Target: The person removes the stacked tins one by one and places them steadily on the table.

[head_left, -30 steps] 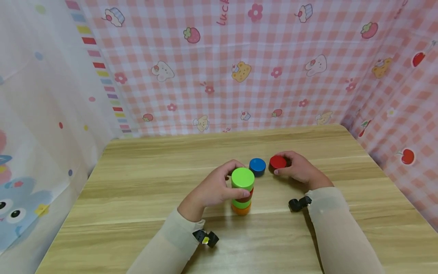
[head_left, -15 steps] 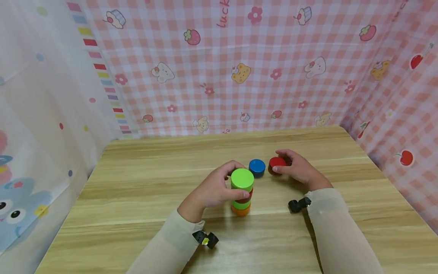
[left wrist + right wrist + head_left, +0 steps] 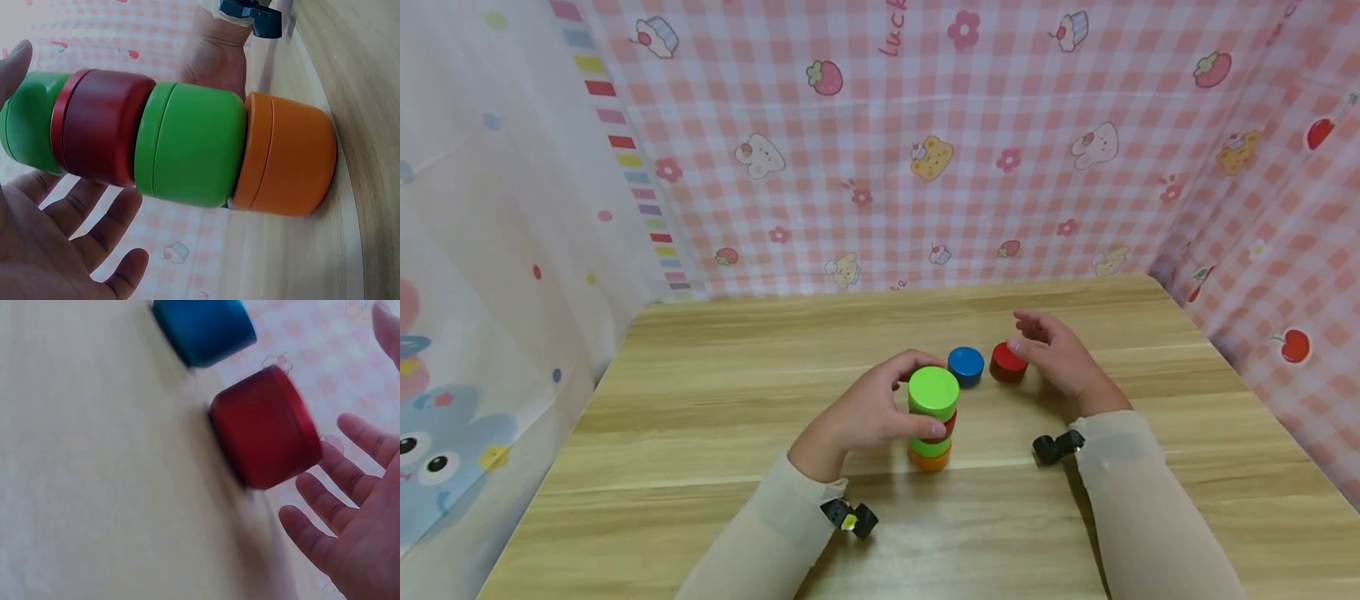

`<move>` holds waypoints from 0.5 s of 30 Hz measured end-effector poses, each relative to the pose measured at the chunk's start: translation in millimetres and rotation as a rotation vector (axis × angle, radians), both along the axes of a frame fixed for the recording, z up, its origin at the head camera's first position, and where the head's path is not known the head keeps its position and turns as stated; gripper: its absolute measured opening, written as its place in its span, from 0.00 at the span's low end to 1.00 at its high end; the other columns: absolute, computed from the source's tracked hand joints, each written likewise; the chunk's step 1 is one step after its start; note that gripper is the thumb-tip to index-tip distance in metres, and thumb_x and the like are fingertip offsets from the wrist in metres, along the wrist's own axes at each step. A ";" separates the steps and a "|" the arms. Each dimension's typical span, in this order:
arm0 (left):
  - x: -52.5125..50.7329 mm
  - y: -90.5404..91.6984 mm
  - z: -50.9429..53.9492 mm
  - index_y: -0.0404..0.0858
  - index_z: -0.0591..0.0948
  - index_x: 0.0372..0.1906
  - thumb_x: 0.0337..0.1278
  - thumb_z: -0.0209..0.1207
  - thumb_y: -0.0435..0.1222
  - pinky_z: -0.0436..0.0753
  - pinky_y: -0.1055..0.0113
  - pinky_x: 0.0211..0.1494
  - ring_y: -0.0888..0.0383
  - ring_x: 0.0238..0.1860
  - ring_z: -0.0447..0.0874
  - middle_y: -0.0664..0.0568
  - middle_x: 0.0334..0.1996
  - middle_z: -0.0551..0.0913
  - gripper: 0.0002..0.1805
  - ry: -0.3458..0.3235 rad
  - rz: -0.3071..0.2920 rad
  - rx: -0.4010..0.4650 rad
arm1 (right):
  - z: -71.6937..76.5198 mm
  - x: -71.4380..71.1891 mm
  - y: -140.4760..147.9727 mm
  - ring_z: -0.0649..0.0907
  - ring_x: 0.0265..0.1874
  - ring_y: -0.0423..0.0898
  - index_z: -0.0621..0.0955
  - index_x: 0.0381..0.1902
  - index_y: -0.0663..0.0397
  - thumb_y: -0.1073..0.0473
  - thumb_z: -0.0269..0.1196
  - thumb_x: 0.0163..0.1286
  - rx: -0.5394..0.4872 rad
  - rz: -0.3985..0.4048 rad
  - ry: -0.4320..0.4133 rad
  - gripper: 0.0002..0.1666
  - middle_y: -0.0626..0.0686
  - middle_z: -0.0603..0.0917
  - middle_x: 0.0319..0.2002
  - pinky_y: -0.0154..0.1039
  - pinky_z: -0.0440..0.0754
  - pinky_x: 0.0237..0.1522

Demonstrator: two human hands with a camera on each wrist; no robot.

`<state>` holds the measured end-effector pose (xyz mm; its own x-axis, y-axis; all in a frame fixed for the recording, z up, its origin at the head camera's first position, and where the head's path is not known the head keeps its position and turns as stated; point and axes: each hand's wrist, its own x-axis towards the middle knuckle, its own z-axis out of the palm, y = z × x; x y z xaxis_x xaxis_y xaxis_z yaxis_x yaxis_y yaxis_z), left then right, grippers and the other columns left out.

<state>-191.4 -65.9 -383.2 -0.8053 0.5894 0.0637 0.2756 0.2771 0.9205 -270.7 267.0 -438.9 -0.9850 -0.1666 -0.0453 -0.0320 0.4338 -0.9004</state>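
Note:
Four-tier colours make one upright stack of small round lidded jars: an orange jar (image 3: 930, 457) at the bottom, then a green jar (image 3: 194, 144), a red jar (image 3: 103, 128) and a bright green jar (image 3: 933, 393) on top. My left hand (image 3: 867, 414) holds the upper part of the stack, thumb across the near side and fingers behind. Beyond it a blue jar (image 3: 966, 367) and a separate red jar (image 3: 1008, 363) stand apart on the table. My right hand (image 3: 1063, 358) hovers beside that red jar, fingers spread; the right wrist view shows nothing in its grasp.
The wooden table (image 3: 737, 367) reaches back to a pink checked cloth (image 3: 865, 167), with more cloth hanging at both sides. A black wrist camera (image 3: 1057, 447) sits on the right cuff, and another camera (image 3: 850, 518) on the left cuff.
My right hand has let go of the separate red jar, its fingers opening and shifting back and right. The left hand and the stack have stayed in place.

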 end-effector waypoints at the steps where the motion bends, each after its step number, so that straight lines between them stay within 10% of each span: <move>1: -0.4 -0.7 0.0 0.53 0.78 0.66 0.53 0.78 0.41 0.71 0.42 0.70 0.54 0.63 0.74 0.60 0.57 0.82 0.34 0.005 -0.002 -0.001 | 2.1 0.5 -0.3 0.62 0.79 0.64 0.62 0.82 0.53 0.43 0.65 0.77 -0.004 -0.007 0.006 0.45 0.63 0.65 0.79 0.67 0.58 0.78; 15: -7.2 -6.7 -6.6 0.50 0.77 0.67 0.51 0.79 0.40 0.68 0.37 0.74 0.55 0.61 0.76 0.58 0.56 0.83 0.36 0.023 -0.045 -0.008 | 32.2 13.7 -16.8 0.65 0.78 0.57 0.68 0.79 0.54 0.48 0.66 0.76 -0.105 0.006 0.195 0.39 0.57 0.69 0.78 0.63 0.62 0.78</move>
<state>-198.6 -72.5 -389.8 -0.7762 0.6257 0.0775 0.3095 0.2710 0.9115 -257.0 250.1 -406.7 -0.9723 -0.1661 0.1643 -0.2125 0.3372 -0.9171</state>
